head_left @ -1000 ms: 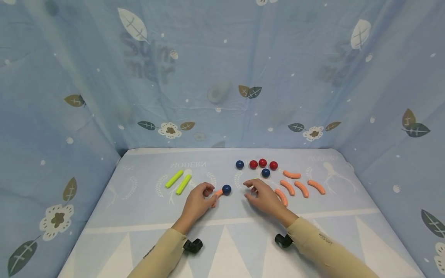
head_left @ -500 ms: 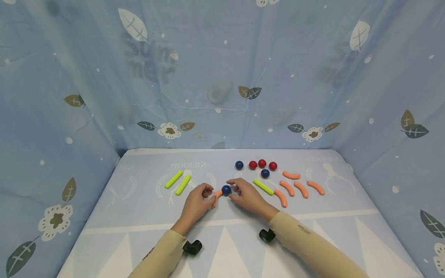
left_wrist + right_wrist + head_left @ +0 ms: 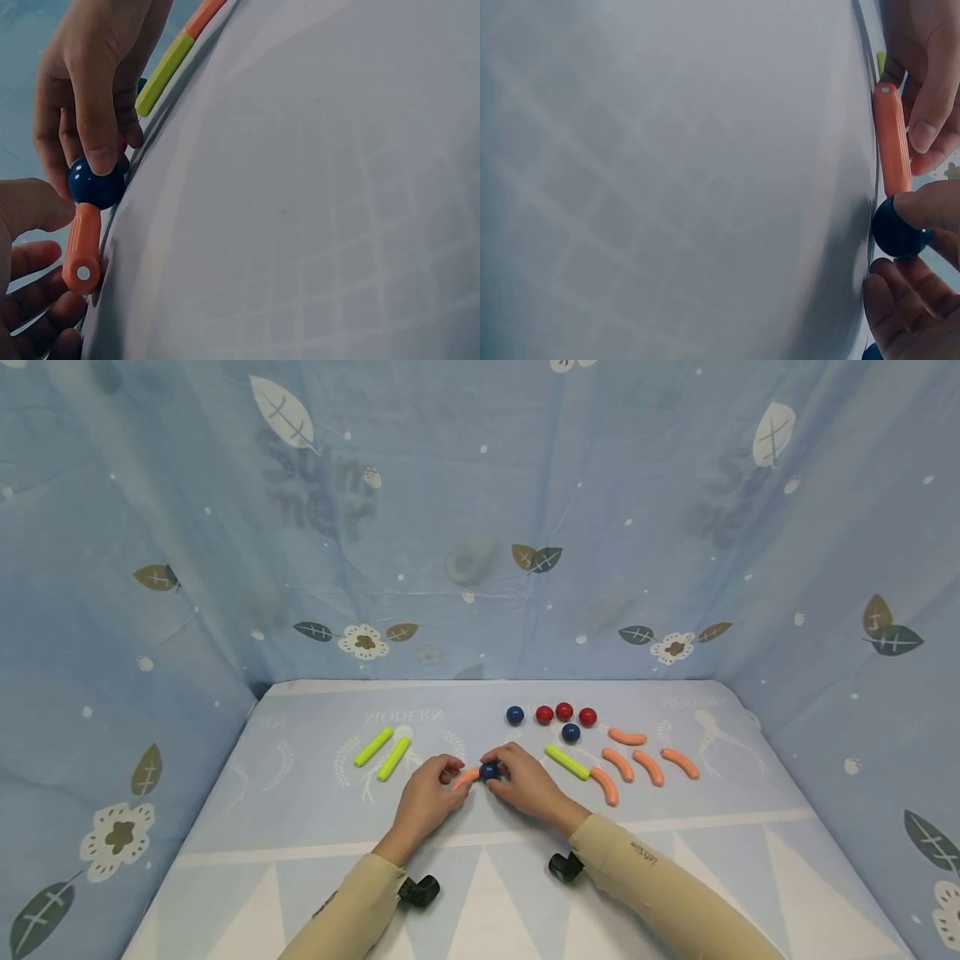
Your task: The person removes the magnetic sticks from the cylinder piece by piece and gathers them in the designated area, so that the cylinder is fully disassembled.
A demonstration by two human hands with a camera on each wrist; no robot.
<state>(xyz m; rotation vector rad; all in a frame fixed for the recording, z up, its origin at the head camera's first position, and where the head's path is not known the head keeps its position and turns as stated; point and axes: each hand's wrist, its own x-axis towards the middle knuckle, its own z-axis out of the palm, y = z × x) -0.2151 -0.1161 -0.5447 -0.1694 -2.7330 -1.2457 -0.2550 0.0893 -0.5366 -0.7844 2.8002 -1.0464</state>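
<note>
A short curved orange rod [image 3: 466,777] lies with one end against a dark blue ball [image 3: 490,771]. My left hand [image 3: 429,795] holds the rod, thumb on the near side and fingers behind it. The rod's free end shows a small pale dot in the left wrist view, where the orange rod [image 3: 84,244] meets the blue ball [image 3: 97,184]. From the right, my right hand [image 3: 525,783] pinches the ball between thumb and fingers. In the right wrist view my thumb partly covers the blue ball [image 3: 897,229] at the rod's end.
Two straight lime-green rods [image 3: 393,758] lie left. To the right, a green rod [image 3: 567,762] meets a curved orange rod [image 3: 604,787] end to end, with several loose orange rods [image 3: 648,768] beyond. Red balls [image 3: 544,715] and two blue balls [image 3: 571,732] sit behind. Patterned cloth encloses the table.
My right hand has moved left, away from the green rod, and now grips the blue ball. The orange rod's near end has swung away from me; my left hand has barely shifted.
</note>
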